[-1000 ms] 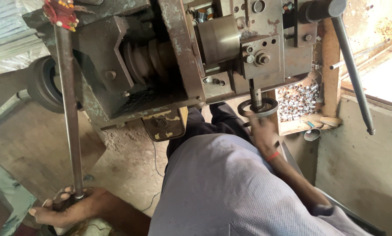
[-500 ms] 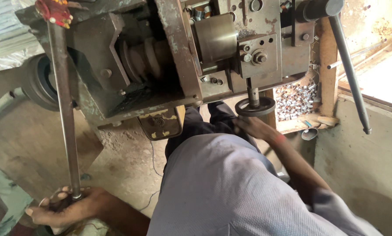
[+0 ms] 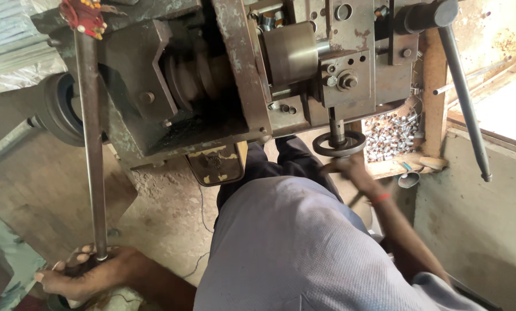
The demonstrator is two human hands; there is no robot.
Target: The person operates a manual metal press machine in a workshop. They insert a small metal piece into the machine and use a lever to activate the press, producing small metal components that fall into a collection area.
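Gripping the lower end of a long steel lever rod (image 3: 92,150), the left hand (image 3: 82,275) wraps its fingers (image 3: 59,266) around it near the floor. The right hand (image 3: 350,168), blurred, touches the small handwheel (image 3: 339,144) under the rusty machine body (image 3: 212,75); its finger state cannot be told. A tray of small metal pieces (image 3: 390,135) lies just beyond, beside a second lever (image 3: 465,103).

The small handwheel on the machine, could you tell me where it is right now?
In the head view, the handwheel hangs under the machine, right of centre, just above the right hand.
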